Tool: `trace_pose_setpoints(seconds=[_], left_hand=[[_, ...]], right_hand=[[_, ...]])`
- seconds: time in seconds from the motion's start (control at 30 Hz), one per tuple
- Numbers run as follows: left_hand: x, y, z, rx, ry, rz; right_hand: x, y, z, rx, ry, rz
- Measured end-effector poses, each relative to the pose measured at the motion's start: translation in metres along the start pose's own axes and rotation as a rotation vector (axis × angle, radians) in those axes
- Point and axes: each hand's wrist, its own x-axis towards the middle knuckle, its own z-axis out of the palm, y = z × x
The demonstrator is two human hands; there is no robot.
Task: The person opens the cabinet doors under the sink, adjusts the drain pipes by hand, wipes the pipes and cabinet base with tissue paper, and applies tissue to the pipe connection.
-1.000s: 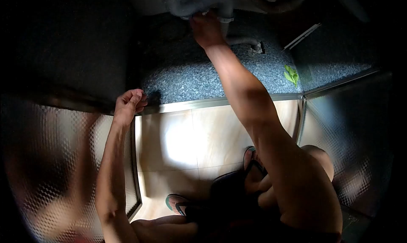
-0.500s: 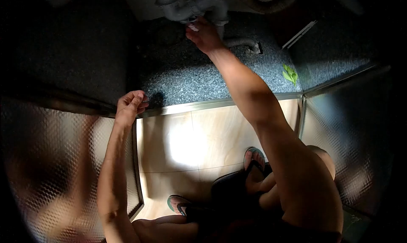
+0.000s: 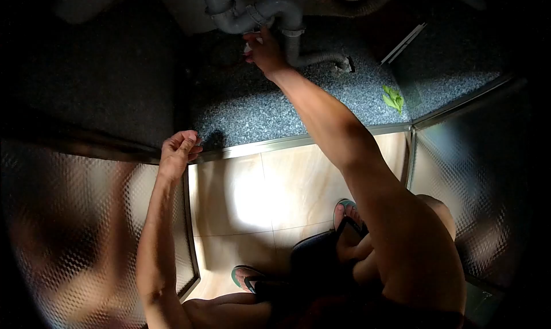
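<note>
- The right hand [image 3: 267, 54] is just below the grey pipe bend [image 3: 231, 23], its fingers pinching a small white piece [image 3: 252, 45], too dark to make out.
- The left hand [image 3: 181, 151] is at the cabinet's front edge, fingers curled, thumb against the forefinger.
- A ribbed hose [image 3: 320, 58] runs from the pipe's foot to a hole in the speckled cabinet floor [image 3: 258, 113].
- A green leaf [image 3: 393, 99] lies near the right corner, with thin white strips [image 3: 403, 45] behind it.
- Bright light falls on the floor tiles [image 3: 310, 185].
</note>
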Motion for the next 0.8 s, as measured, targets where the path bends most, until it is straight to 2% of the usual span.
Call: trace_pose_setpoints(seconds=[0.13, 0.33, 0.4, 0.53, 0.57, 0.6, 0.73, 0.8], left_hand=[[0.007, 0.0, 0.007, 0.033, 0.026, -0.059], [0.016, 0.001, 0.01, -0.067, 0.023, -0.067], [0.012, 0.007, 0.013, -0.029, 0.028, -0.041], [0.015, 0.005, 0.01, -0.006, 0.008, 0.028], [0.012, 0.006, 0.01, -0.032, 0.006, 0.068], [0.003, 0.016, 0.007, -0.097, -0.029, 0.013], [-0.002, 0.011, -0.005, 0.046, -0.035, 0.145], [0.0, 0.005, -0.009, -0.078, -0.067, 0.188]], right_hand=[[-0.017, 0.011, -0.005, -0.127, 0.018, -0.105], [-0.094, -0.023, 0.035, -0.202, -0.228, -0.196], [-0.115, -0.029, 0.055, -0.216, -0.406, -0.272], [-0.161, -0.049, 0.093, -0.137, -0.693, -0.255], [-0.169, -0.052, 0.099, -0.147, -0.733, -0.219], [-0.174, -0.05, 0.104, -0.151, -0.766, -0.278], [-0.185, -0.05, 0.113, -0.224, -0.822, -0.404], [-0.188, -0.053, 0.116, -0.203, -0.829, -0.374]])
